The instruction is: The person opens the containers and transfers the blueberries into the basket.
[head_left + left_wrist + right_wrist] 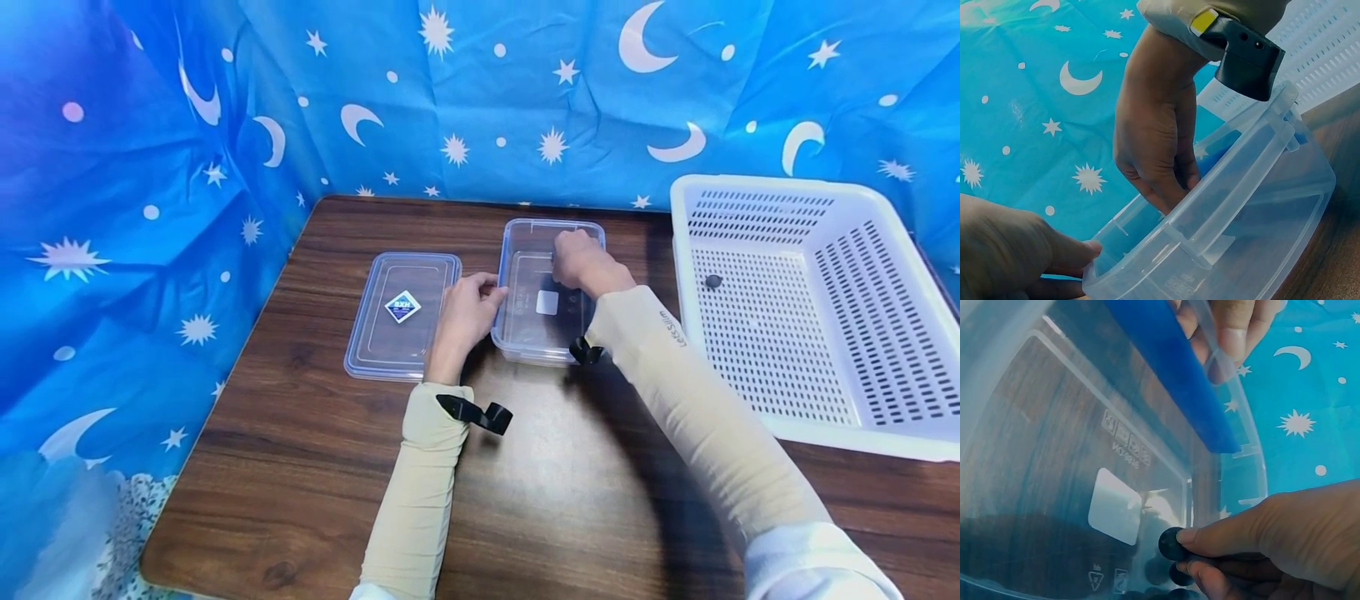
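A clear plastic food container stands uncovered on the table, a white square label on its floor. My left hand grips its left rim between thumb and fingers. Reaching down inside, at the far right corner, is my right hand. Its thumb and fingers pinch a black ball, best seen in the right wrist view. Close below, a second black ball shows by the fingers, partly hidden. More dark round shapes lie at that view's bottom edge.
Left of the container lies its clear lid with blue edging and a diamond sticker. A large white slotted basket stands at the right, with a small dark round thing in it. Behind the table hangs a blue patterned cloth.
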{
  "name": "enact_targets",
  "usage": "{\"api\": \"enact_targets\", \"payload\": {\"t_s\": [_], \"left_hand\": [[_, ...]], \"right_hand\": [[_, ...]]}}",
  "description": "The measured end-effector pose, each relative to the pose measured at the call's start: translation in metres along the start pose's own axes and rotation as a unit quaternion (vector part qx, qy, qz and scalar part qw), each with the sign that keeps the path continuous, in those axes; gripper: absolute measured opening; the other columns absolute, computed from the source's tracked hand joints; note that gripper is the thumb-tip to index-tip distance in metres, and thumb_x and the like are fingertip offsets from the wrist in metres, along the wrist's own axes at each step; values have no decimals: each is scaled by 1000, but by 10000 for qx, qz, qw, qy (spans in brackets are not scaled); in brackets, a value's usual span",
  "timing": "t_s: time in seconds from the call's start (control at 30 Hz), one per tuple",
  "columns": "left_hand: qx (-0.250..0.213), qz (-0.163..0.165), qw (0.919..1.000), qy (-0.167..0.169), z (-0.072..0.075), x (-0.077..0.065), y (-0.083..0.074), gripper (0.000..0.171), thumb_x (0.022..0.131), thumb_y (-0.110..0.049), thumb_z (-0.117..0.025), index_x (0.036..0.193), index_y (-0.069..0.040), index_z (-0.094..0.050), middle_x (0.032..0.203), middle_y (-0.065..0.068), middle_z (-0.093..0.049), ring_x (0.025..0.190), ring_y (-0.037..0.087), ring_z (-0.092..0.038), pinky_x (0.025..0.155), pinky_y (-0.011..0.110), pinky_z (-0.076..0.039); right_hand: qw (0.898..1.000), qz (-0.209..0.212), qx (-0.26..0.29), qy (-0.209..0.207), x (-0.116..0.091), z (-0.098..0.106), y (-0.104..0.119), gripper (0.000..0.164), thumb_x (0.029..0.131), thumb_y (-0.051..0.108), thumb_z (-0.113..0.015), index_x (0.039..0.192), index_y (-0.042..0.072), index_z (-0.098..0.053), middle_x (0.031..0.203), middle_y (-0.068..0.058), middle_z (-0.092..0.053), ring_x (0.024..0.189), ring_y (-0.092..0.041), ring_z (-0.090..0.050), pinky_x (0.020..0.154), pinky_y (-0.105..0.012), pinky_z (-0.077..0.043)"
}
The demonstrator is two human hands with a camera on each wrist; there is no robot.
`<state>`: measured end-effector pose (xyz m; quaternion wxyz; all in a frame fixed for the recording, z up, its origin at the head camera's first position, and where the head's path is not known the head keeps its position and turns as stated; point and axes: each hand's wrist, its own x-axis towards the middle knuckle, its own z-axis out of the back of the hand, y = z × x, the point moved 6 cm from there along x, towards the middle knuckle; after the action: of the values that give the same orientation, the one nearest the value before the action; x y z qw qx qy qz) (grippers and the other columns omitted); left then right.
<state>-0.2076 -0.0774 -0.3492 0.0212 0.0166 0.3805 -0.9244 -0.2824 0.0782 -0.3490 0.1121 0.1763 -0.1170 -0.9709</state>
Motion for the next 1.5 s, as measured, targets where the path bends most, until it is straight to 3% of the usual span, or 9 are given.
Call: {"api": "enact_targets", "payload": {"t_s": [0.23,0.33,0.5,0.6,1.13,1.27,1.37,1.5], "left_hand": [[-33,1,10000,-2,-1,-1,0,30,95,-24,-60,118,-7,-66,98,6,-70,90,19,-62,85,34,-49],[-63,44,10000,37,-1,-1,1,31,95,-25,-60,119,-7,-66,98,6,-69,90,19,-62,85,35,-49],[-49,71,10000,23,-2,0,3,32,95,-25,-60,120,-7,-65,99,6,-69,91,18,-62,86,34,-49],[-52,91,9999,15,-2,-1,3,31,95,-25,-60,120,-8,-65,99,6,-69,91,18,-61,85,34,-49],[-125,122,9998,57,-3,-1,0,30,95,-22,-60,119,-5,-65,99,8,-69,91,20,-62,85,35,-49],[-142,137,9998,75,-4,0,1,30,95,-23,-59,119,-5,-65,99,8,-69,91,20,-62,85,35,-49],[-162,174,9997,76,-4,1,1,31,95,-23,-59,120,-6,-65,100,7,-69,91,20,-62,85,34,-49],[-157,216,9996,81,-4,0,2,30,95,-23,-59,120,-7,-65,101,7,-68,91,20,-62,84,35,-49]], "right_hand": [[9993,341,-52,-170,-5,12,3,15,90,10,-58,81,0,-65,87,-15,-65,77,-25,-57,68,-34,-50],[9986,465,96,-219,-10,18,5,14,90,9,-60,87,0,-69,89,-15,-68,78,-25,-58,72,-36,-51],[9966,313,745,-185,-17,26,2,15,90,7,-60,99,1,-71,98,-15,-68,82,-26,-59,75,-38,-51],[9957,306,864,-165,-21,30,-1,16,91,8,-59,101,1,-71,99,-15,-67,82,-25,-58,76,-38,-51],[9936,297,1008,-419,-34,54,-21,18,91,11,-59,101,3,-72,105,-15,-67,92,-27,-57,85,-43,-48],[9921,413,970,-680,-38,62,-28,15,88,12,-61,91,2,-73,96,-13,-69,92,-28,-55,104,-48,-37],[9902,401,1050,-835,-42,68,-36,16,87,15,-64,90,3,-74,95,-12,-70,93,-29,-55,102,-46,-38],[9870,356,1229,-976,-49,75,-47,18,87,17,-66,95,2,-74,98,-13,-71,91,-27,-55,80,-39,-44]]}}
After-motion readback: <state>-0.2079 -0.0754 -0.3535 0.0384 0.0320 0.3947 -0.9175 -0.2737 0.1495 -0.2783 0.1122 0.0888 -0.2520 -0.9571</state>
